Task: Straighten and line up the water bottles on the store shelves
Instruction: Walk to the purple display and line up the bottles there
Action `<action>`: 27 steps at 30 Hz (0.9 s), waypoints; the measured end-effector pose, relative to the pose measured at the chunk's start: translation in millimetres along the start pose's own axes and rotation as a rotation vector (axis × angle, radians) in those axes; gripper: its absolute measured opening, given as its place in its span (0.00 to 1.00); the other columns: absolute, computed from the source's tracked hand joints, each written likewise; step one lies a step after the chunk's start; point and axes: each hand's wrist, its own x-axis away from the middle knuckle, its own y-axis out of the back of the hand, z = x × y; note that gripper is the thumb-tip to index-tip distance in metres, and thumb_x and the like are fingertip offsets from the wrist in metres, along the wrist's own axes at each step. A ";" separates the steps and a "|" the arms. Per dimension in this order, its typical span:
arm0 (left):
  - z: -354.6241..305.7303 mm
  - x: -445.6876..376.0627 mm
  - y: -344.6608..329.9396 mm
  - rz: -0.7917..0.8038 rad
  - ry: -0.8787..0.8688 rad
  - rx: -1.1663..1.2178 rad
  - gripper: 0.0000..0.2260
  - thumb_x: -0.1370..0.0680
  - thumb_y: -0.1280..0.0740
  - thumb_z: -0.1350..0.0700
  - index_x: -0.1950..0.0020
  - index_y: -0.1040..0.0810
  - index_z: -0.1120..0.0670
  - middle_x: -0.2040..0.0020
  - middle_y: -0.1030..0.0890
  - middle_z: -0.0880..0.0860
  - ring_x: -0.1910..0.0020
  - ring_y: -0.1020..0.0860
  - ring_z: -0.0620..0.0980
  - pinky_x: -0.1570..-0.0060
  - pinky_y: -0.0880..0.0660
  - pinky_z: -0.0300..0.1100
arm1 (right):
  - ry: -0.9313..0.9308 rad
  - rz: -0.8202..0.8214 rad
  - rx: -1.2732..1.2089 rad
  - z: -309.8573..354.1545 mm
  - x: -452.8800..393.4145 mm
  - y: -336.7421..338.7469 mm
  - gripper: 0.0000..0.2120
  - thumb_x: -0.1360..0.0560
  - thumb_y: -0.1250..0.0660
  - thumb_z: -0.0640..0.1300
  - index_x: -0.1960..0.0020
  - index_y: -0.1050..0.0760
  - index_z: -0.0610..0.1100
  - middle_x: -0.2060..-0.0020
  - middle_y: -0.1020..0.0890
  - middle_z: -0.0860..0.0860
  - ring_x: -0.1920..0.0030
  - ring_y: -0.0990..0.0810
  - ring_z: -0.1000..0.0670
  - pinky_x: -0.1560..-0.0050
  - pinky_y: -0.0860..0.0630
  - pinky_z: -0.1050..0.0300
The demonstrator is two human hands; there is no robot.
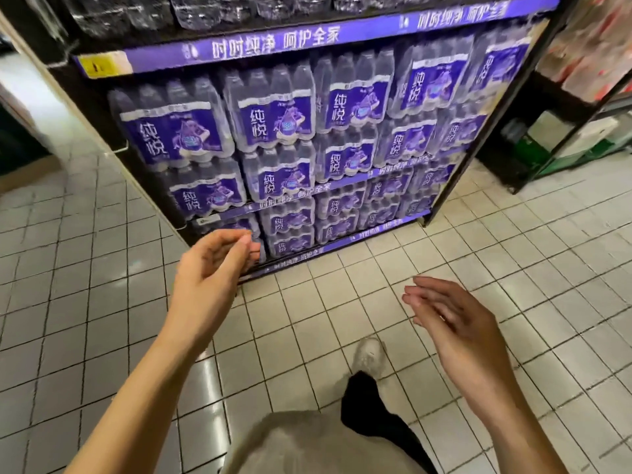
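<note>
Shrink-wrapped packs of water bottles [273, 114] with purple labels fill a dark shelf unit [496, 114] with purple price strips. The packs stand in rows on several shelves, down to floor level. My left hand [212, 271] is raised in front of the lowest left packs [290, 234], fingers loosely curled, holding nothing and apart from the packs. My right hand [455, 323] hovers over the floor to the right, fingers spread, empty. The picture is blurred by motion.
Beige tiled floor [513, 251] lies before the shelf. My foot in a light shoe [369, 357] steps forward. Another rack [581, 131] with white and green goods stands at the right. An aisle opens at the left.
</note>
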 end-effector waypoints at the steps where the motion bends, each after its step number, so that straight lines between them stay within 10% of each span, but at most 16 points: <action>1: 2.6 -18.9 -13.7 -0.003 -0.003 0.004 0.07 0.20 0.34 0.52 0.46 0.19 0.52 0.51 0.15 0.55 0.50 0.17 0.51 0.48 0.22 0.40 | 0.005 0.008 0.001 -5.3 -24.0 4.9 0.10 0.24 0.28 0.51 0.43 0.20 0.56 0.48 0.15 0.57 0.45 0.17 0.57 0.44 0.20 0.47; 14: -11.6 -189.9 -151.6 -0.265 0.049 0.078 0.13 0.24 0.33 0.49 0.47 0.19 0.56 0.53 0.15 0.56 0.49 0.17 0.57 0.45 0.22 0.47 | 0.112 0.294 -0.063 22.2 -335.8 55.6 0.11 0.25 0.28 0.40 0.44 0.20 0.48 0.51 0.14 0.52 0.47 0.16 0.54 0.46 0.23 0.66; 27: -32.8 -260.3 -139.4 -0.393 -0.026 0.032 0.09 0.22 0.34 0.51 0.46 0.18 0.52 0.51 0.14 0.54 0.48 0.16 0.52 0.43 0.23 0.50 | 0.195 0.450 -0.129 68.1 -451.5 -2.0 0.11 0.26 0.28 0.43 0.44 0.19 0.49 0.50 0.14 0.51 0.46 0.16 0.51 0.45 0.22 0.64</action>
